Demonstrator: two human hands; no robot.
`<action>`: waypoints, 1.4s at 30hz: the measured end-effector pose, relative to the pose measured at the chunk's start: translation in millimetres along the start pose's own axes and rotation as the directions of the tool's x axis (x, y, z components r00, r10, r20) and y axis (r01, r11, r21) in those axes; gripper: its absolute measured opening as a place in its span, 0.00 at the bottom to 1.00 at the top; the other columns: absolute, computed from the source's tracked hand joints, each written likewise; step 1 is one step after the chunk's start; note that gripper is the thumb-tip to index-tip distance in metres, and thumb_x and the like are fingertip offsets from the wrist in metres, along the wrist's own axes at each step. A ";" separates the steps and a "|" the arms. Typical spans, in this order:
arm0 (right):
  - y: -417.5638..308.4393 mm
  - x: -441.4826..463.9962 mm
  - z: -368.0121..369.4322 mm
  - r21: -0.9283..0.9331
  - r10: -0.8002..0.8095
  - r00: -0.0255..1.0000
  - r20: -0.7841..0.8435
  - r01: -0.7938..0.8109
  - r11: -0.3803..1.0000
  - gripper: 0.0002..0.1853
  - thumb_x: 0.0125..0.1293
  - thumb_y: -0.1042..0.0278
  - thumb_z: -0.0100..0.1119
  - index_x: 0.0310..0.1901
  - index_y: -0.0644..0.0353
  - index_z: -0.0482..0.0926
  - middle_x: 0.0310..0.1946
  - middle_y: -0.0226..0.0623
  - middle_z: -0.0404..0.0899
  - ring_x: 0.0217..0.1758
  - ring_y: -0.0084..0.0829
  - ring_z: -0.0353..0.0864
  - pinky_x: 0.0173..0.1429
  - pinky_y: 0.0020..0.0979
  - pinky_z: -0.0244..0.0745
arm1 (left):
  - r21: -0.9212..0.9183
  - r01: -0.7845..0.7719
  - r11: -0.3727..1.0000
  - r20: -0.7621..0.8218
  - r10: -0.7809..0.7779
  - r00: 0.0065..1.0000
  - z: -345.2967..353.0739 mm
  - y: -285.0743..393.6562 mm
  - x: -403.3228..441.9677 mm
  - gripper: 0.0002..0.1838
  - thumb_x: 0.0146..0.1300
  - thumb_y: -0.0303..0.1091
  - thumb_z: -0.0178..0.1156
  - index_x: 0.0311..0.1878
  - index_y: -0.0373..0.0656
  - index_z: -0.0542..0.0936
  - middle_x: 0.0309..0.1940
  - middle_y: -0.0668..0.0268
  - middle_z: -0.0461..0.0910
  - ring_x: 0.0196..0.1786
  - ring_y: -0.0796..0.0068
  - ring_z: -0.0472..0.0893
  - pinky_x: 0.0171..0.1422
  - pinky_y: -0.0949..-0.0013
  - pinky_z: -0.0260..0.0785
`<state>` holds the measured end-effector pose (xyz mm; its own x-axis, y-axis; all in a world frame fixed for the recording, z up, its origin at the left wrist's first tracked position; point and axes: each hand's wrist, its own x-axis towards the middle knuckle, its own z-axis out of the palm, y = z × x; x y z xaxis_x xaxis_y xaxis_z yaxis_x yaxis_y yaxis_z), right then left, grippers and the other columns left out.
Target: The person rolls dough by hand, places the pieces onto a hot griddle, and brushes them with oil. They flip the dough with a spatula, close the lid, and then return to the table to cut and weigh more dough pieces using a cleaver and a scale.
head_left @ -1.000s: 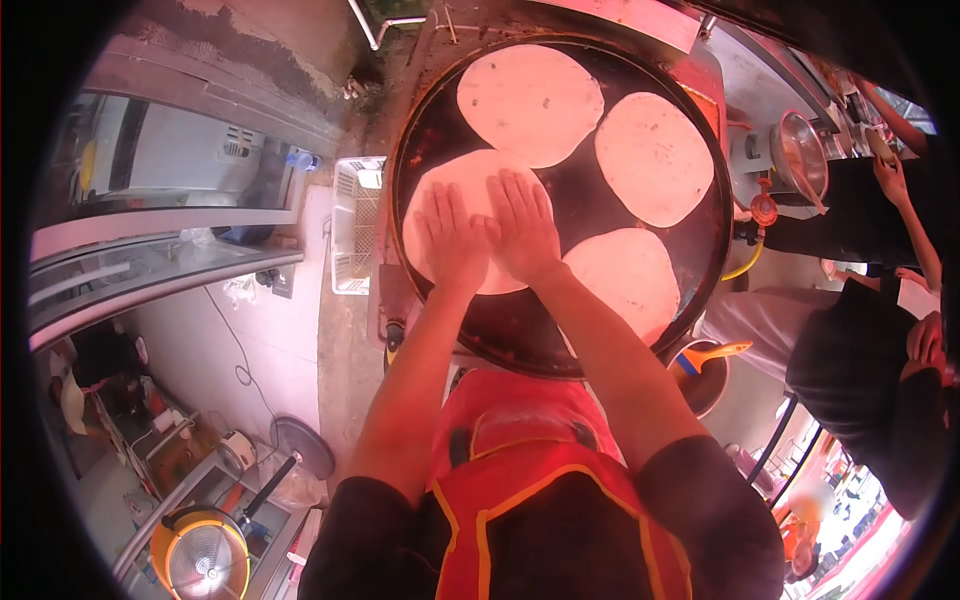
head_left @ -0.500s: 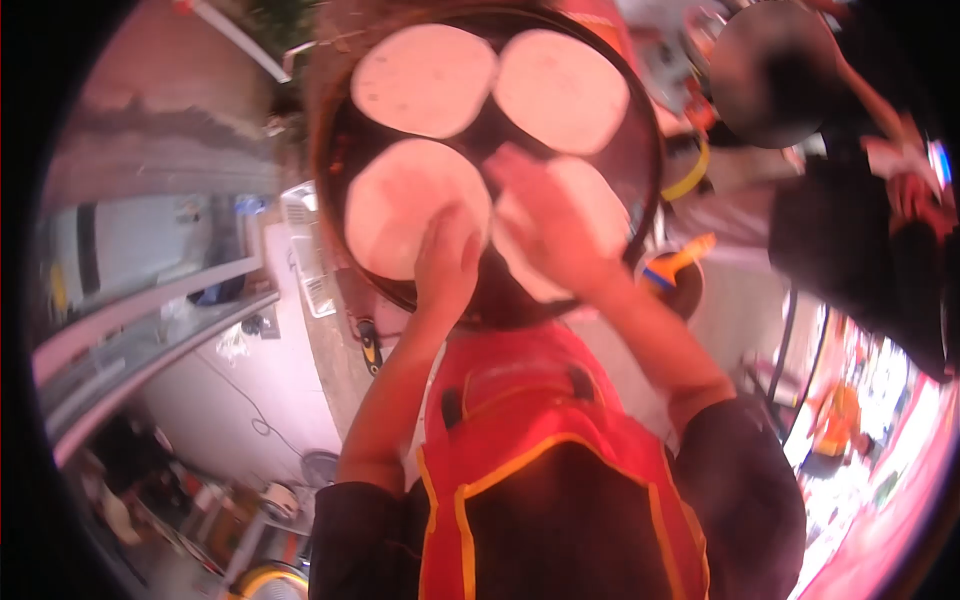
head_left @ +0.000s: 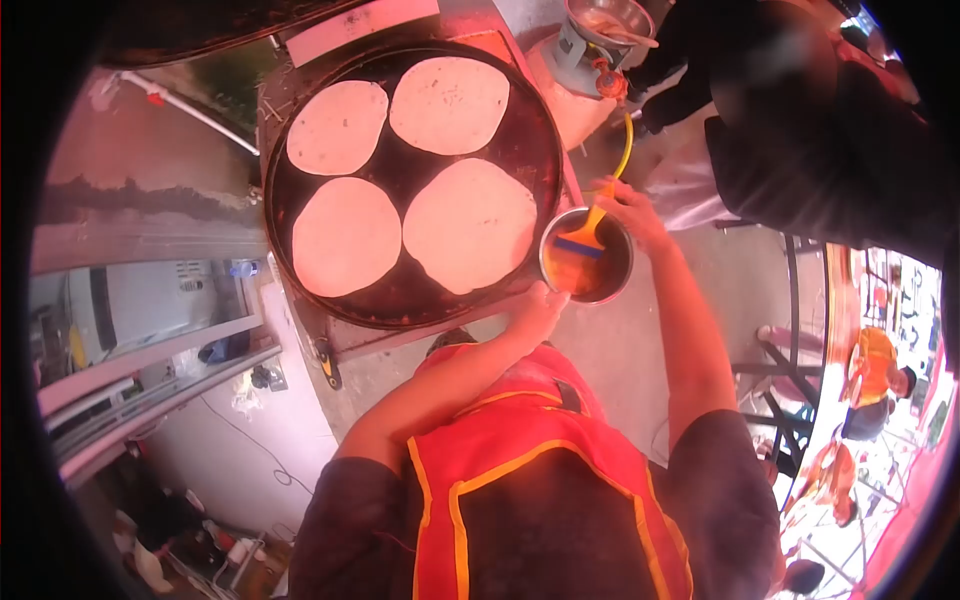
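The right hand has its fingers closed around the orange handle of a brush, and the blue band of this brush is inside the pot. The left hand is at the near side of the pot; its fingers are partly hidden, so I cannot tell if they grip the rim or only touch it. Some reddish-brown liquid lies in the pot.

The main risk, I think, is tilting: if the left hand is only resting there, a strong push of the brush could tip the pot and spill the liquid. Also, a brush lifted too wet may drip outside. The griddle is just beside the pot, so the left forearm could touch its rim, which may be hot.

On the griddle lie four flat dough rounds, apart or almost touching. Beyond the right hand, a yellow hose comes down from a red valve, and an elbow could catch it. Near there are a metal bowl and another person in dark clothes, who narrows the space on the right side
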<state>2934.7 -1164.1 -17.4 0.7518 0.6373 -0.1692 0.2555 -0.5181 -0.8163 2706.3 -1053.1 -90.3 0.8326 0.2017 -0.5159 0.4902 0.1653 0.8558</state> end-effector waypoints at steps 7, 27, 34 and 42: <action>-24.3 -51.3 19.7 0.114 -0.428 0.904 -0.002 0.425 0.898 0.13 0.51 0.62 0.65 0.37 0.58 0.81 0.36 0.43 0.80 0.45 0.46 0.77 0.55 0.41 0.69 | 0.104 -0.102 0.989 -0.208 0.122 0.970 24.8 10.3 8.5 0.12 0.63 0.34 0.51 0.31 0.34 0.71 0.18 0.61 0.72 0.18 0.68 0.75 0.21 0.64 0.69; -214.4 -37.4 -21.4 -0.170 -0.670 0.740 -0.060 0.654 0.737 0.12 0.62 0.63 0.59 0.40 0.64 0.80 0.30 0.47 0.80 0.32 0.47 0.81 0.37 0.39 0.75 | 0.342 -0.181 0.922 -0.358 0.305 0.883 -124.9 176.4 -63.7 0.14 0.60 0.37 0.53 0.31 0.32 0.78 0.20 0.55 0.78 0.25 0.64 0.80 0.32 0.62 0.71; -263.4 23.6 97.7 0.007 -0.416 0.901 -0.119 0.420 0.908 0.10 0.62 0.65 0.59 0.38 0.62 0.81 0.24 0.46 0.79 0.28 0.40 0.82 0.34 0.33 0.74 | 0.235 -0.175 0.956 -0.479 0.270 0.835 -249.0 162.4 -75.9 0.10 0.59 0.30 0.52 0.34 0.30 0.77 0.24 0.59 0.79 0.27 0.71 0.81 0.31 0.69 0.74; -252.3 129.7 176.8 0.923 0.067 0.998 0.004 -0.029 0.384 0.12 0.65 0.66 0.58 0.41 0.69 0.78 0.27 0.35 0.77 0.24 0.25 0.77 0.33 0.24 0.76 | 0.049 -0.171 0.984 -0.641 0.162 0.750 -352.9 131.0 -87.0 0.10 0.61 0.29 0.51 0.38 0.32 0.78 0.25 0.60 0.78 0.29 0.73 0.80 0.31 0.71 0.75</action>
<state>2860.2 -849.9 69.0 0.7649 0.6032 -0.2259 -0.4849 0.3084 -0.8184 2607.2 -708.3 53.0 0.5384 0.7973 -0.2728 0.3528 0.0807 0.9322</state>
